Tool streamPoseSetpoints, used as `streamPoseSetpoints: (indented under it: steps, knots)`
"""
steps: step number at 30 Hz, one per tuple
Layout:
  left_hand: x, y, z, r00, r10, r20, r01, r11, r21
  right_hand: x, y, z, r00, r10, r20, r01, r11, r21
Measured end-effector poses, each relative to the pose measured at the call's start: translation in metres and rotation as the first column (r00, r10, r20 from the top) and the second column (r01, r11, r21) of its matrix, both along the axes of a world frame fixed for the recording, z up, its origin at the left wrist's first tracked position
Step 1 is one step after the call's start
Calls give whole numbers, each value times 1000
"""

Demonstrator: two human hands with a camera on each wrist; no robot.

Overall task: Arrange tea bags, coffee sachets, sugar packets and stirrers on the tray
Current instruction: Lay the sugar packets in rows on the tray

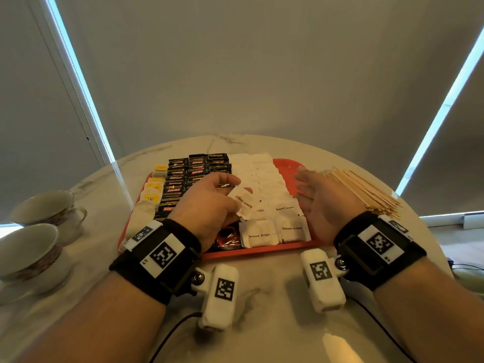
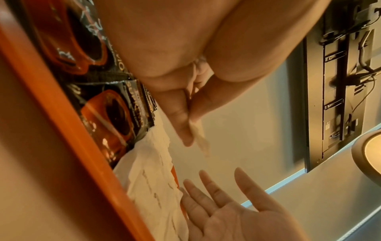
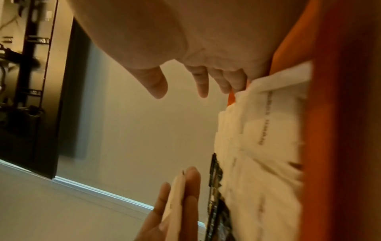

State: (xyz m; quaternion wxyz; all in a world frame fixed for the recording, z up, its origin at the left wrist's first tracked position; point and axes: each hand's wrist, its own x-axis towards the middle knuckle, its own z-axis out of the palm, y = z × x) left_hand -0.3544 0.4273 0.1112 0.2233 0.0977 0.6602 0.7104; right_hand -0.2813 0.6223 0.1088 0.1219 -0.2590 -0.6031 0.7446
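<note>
A red tray [image 1: 262,251] on the marble table carries yellow tea bags [image 1: 153,191] at the left, black coffee sachets [image 1: 180,176] in rows, and white brown sugar packets [image 1: 259,233] across the middle and right. My left hand [image 1: 217,203] hovers over the tray's middle and pinches one white sugar packet [image 1: 243,201] between thumb and fingers; the same packet [image 2: 198,137] shows edge-on in the left wrist view. My right hand [image 1: 319,195] is held open, fingers straight, over the tray's right side and holds nothing. Wooden stirrers [image 1: 366,189] lie in a heap right of the tray.
Two teacups [image 1: 39,226] stand on the table at the left, apart from the tray. The round table edge curves behind the tray. Cables run along the table near the front. Bare marble [image 1: 262,297] lies between the tray and me.
</note>
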Motion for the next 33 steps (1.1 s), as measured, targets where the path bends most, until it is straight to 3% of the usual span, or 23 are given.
streamPoseSetpoints:
  steps: [4,6,9,11,15,20,25,29,33]
  knots:
    - [-4,-2,1,996,86,-12,-85,994,70,-13,-8,15,991,7,-132,30,961,275]
    - [-4,-4,4,992,120,-29,-115,986,124,-20,-23,23,980,134,-149,-80,945,318]
    - [-4,-8,6,987,129,-90,-117,984,135,-28,-43,24,948,313,-53,-266,875,405]
    - [-6,-9,5,981,164,-104,-150,980,130,-32,-49,18,940,332,-81,-283,889,361]
    - [-9,-8,3,989,131,-63,-120,981,150,-34,-51,3,952,255,-169,-241,965,101]
    - [-11,-9,-4,975,95,-199,-87,995,48,-35,-49,3,962,161,-220,-169,985,-18]
    - [-15,-14,3,962,120,-244,-107,992,65,-32,-37,6,966,183,-184,-160,978,134]
    - [-13,-14,7,962,131,-239,-116,990,76,-25,-27,12,964,264,-42,-243,930,277]
    - [-9,-3,13,974,91,-206,-80,995,62,-16,-3,19,984,173,38,-176,931,320]
